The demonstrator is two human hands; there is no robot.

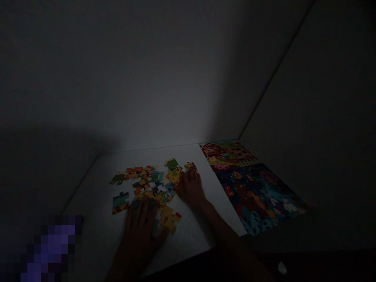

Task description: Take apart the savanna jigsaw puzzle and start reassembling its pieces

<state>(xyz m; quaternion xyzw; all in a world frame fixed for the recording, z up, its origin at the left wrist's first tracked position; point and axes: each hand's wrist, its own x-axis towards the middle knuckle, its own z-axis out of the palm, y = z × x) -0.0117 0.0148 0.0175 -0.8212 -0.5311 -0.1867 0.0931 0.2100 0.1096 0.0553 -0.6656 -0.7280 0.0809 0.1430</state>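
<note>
A heap of colourful jigsaw puzzle pieces (152, 182) lies on the white table (194, 235). My left hand (139, 221) rests palm down at the heap's near edge, fingers stretched out over some pieces. On the heap's right side, my right hand (192, 188) lies with its fingers extended over pieces, touching or covering a few. A teal and brown piece (120, 203) sits apart, left of my left hand. Yellow pieces (169, 219) lie between the hands, close to my left thumb. Beyond my right hand is a green and white piece (171, 163). Dim light hides fine detail.
Two finished-looking picture panels cover the table's right side: a farm scene (226, 154) at the back and a dark blue sea scene (258, 196) nearer. Pale walls (164, 98) stand behind and beside the table. A pixelated purple patch (53, 250) fills the lower left.
</note>
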